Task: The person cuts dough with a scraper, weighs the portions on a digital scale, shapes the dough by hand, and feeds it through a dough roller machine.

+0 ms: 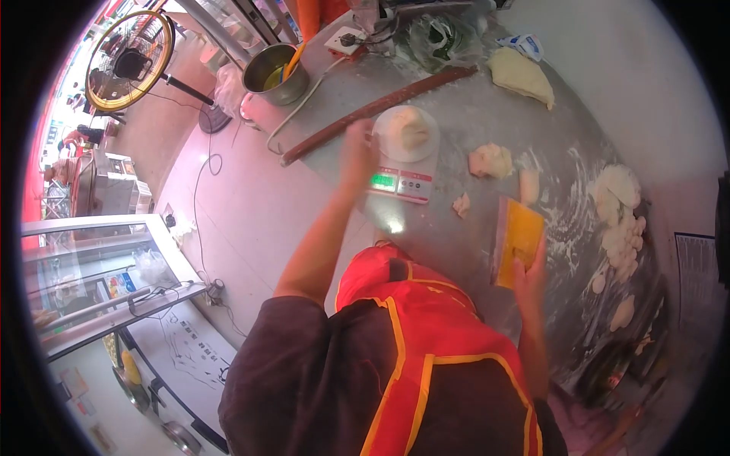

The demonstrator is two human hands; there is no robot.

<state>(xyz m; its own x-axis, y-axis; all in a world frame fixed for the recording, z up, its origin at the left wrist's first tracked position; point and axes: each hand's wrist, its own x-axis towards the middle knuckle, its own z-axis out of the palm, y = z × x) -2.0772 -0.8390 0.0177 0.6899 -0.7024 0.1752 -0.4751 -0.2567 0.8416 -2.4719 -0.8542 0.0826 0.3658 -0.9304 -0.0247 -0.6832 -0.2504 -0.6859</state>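
My left hand (360, 158), blurred by motion, is beside the left edge of a white kitchen scale (417, 188) with a lit green display. On the scale's round plate sits a lump of dough (411, 131). Whether the fingers of this hand are open or closed is smeared. To the right, my right hand (530, 272) grips a yellow dough scraper (521, 232) over the worktop. Beyond it lie a short dough piece (529, 186), a larger dough lump (490, 161) and a small scrap of dough (461, 205).
Behind the scale a long wooden rolling pin (357, 125) lies slantwise. A metal pot (277, 90) stands at the back left, near a power strip (346, 42). Further dough (523, 76) rests at the back, with several floured pieces (620, 228) at the far right.
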